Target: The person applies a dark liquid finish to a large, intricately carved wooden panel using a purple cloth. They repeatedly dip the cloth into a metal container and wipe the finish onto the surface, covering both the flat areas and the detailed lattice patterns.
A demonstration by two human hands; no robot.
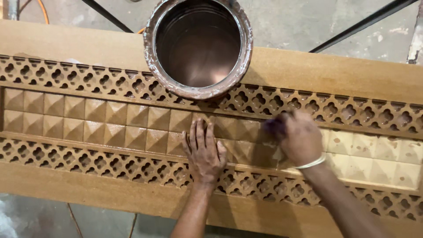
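A long carved wooden panel (66,44) lies across the view, with two lattice bands and a middle band of raised pyramid squares. My left hand (203,152) rests flat on the pyramid squares, fingers together, holding nothing. My right hand (298,137) is closed around a dark stained rag (274,127), pressed onto the squares just right of the left hand. The squares to the left look darker and glossy; those at the far right (379,154) are pale. An open tin of brown stain (198,44) stands on the panel's far edge, above my hands.
Grey concrete floor (286,22) shows beyond the panel, crossed by dark metal bars (361,22) and an orange cable (42,9). More floor lies below the panel's near edge. A white band circles my right wrist (312,163).
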